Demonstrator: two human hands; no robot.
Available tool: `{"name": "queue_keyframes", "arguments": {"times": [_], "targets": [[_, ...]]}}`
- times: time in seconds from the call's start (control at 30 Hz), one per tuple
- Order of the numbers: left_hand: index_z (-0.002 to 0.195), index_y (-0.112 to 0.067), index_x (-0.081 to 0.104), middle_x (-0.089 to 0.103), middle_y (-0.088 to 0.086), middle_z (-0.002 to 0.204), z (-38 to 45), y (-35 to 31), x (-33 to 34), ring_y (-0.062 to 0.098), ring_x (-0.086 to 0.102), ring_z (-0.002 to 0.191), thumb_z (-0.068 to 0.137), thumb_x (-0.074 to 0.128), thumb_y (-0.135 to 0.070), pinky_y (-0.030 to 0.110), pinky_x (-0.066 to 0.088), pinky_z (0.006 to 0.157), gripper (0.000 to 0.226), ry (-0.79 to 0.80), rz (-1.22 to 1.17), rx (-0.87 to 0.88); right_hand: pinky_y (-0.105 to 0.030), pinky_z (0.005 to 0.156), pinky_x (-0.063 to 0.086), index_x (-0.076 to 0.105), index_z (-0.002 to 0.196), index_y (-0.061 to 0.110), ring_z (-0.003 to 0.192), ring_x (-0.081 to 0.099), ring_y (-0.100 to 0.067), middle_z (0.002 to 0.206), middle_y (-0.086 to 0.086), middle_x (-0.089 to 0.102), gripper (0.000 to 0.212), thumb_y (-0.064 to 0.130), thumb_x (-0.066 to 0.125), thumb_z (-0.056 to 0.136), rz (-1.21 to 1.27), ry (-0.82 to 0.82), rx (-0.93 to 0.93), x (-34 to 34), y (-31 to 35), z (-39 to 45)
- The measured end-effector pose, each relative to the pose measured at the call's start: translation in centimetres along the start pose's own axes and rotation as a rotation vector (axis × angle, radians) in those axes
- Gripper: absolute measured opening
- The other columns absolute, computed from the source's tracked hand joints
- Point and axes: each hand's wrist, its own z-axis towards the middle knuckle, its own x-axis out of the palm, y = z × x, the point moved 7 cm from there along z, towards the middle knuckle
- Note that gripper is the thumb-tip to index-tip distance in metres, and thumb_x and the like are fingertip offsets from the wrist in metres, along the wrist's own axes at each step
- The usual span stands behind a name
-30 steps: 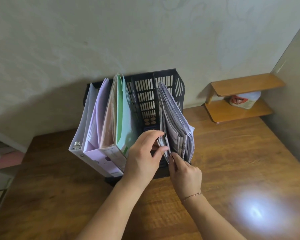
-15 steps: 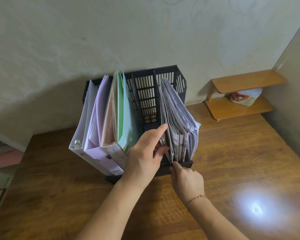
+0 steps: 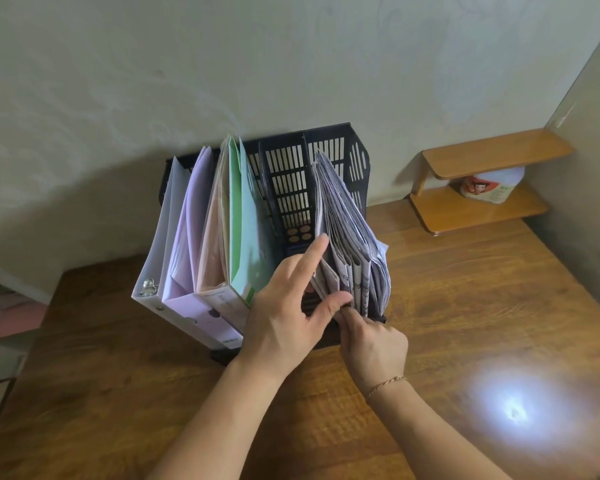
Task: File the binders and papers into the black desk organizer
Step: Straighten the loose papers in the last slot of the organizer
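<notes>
Head view: the black desk organizer (image 3: 291, 174) stands upright on the wooden desk (image 3: 465, 306), its back against the wall. Its leftmost compartment holds a white ring binder (image 3: 160, 244); just right of that stands a lilac binder (image 3: 191, 237); next come a peach folder (image 3: 215, 230) and a green folder (image 3: 243, 216), all upright with a slight lean. The compartment right of the green folder shows only bare slotted plastic. The rightmost compartment holds a thick stack of papers (image 3: 347, 237), fanned and leaning toward the organizer's right wall. The left hand (image 3: 284, 313) sits at the organizer's front, index finger straight and laid against the left face of the papers, thumb pressed on their lower front edge, so the sheets are pinched between the two. The right hand (image 3: 371, 341) lies just in front of the organizer's lower front edge, fingers curled, fingertips meeting the bottom corner of the papers; whether it actually grasps a sheet cannot be told. A small wooden shelf (image 3: 482, 188) stands well right of the organizer, with a white container (image 3: 489, 185) on its lower tier.
</notes>
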Motion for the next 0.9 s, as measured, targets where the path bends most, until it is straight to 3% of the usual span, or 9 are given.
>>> {"name": "queue_keyframes", "arguments": {"times": [0.1, 0.2, 0.37, 0.5, 0.6, 0.7, 0.9], "targets": [[0.123, -0.009, 0.063, 0.063, 0.007, 0.113, 0.0, 0.6, 0.1, 0.018, 0.065, 0.091, 0.094, 0.059, -0.034, 0.034, 0.06, 0.072, 0.039, -0.054, 0.042, -0.051, -0.017, 0.038, 0.023, 0.058, 0.06, 0.02, 0.027, 0.048, -0.02, 0.037, 0.002, 0.052, 0.03, 0.037, 0.068, 0.082, -0.081, 0.148, 0.007, 1.8, -0.6, -0.4], [0.115, -0.008, 0.066, 0.066, 0.006, 0.108, -0.3, 0.9, 0.5, 0.017, 0.065, 0.086, 0.092, 0.063, -0.026, 0.033, 0.059, 0.069, 0.029, -0.065, 0.054, -0.066, -0.017, 0.037, 0.023, 0.06, 0.061, 0.02, 0.026, 0.048, -0.02, 0.036, 0.001, 0.052, 0.026, 0.035, 0.079, 0.071, -0.146, 0.223, -0.035, 2.6, -1.1, -1.1], [0.112, -0.006, 0.068, 0.072, 0.006, 0.093, -0.3, 0.8, 0.6, 0.017, 0.068, 0.08, 0.086, 0.07, -0.015, 0.033, 0.06, 0.066, 0.028, -0.09, 0.077, -0.043, -0.018, 0.037, 0.023, 0.057, 0.059, 0.02, 0.029, 0.049, -0.018, 0.039, 0.002, 0.052, 0.025, 0.027, 0.072, 0.078, -0.078, 0.143, -0.03, 1.7, -0.7, -0.8], [0.12, -0.008, 0.064, 0.069, 0.005, 0.094, -0.3, 0.6, 0.7, 0.016, 0.065, 0.075, 0.086, 0.072, -0.019, 0.035, 0.059, 0.06, 0.036, -0.07, 0.086, -0.022, -0.018, 0.034, 0.031, 0.069, 0.08, 0.023, 0.035, 0.053, -0.013, 0.047, 0.006, 0.059, 0.009, 0.03, 0.063, 0.082, -0.008, 0.135, -0.039, 1.3, -1.2, -2.2], [0.126, -0.01, 0.06, 0.064, 0.005, 0.108, -0.1, 0.5, 0.5, 0.014, 0.063, 0.085, 0.089, 0.067, -0.026, 0.033, 0.06, 0.067, 0.041, -0.068, 0.068, -0.015, -0.021, 0.033, 0.037, 0.072, 0.081, 0.023, 0.039, 0.054, -0.009, 0.053, 0.008, 0.062, 0.01, 0.028, 0.063, 0.084, 0.131, -0.012, 0.015, -0.8, -2.7, -2.3], [0.12, -0.009, 0.064, 0.062, 0.006, 0.113, 0.2, 0.5, 0.3, 0.011, 0.059, 0.095, 0.087, 0.068, -0.026, 0.034, 0.059, 0.077, 0.037, -0.081, 0.076, -0.018, -0.022, 0.033, 0.038, 0.072, 0.08, 0.021, 0.041, 0.055, -0.01, 0.057, 0.007, 0.064, 0.007, 0.025, 0.068, 0.083, 0.154, -0.116, 0.024, -1.7, -2.9, -1.7], [0.115, -0.01, 0.066, 0.068, 0.004, 0.105, 0.5, 0.5, 0.6, 0.016, 0.063, 0.094, 0.084, 0.071, -0.028, 0.035, 0.058, 0.076, 0.036, -0.067, 0.076, -0.018, -0.022, 0.033, 0.035, 0.069, 0.075, 0.025, 0.041, 0.055, -0.013, 0.056, 0.006, 0.063, 0.018, 0.033, 0.058, 0.086, 0.123, -0.084, 0.059, -0.1, -2.4, -0.8]]}}
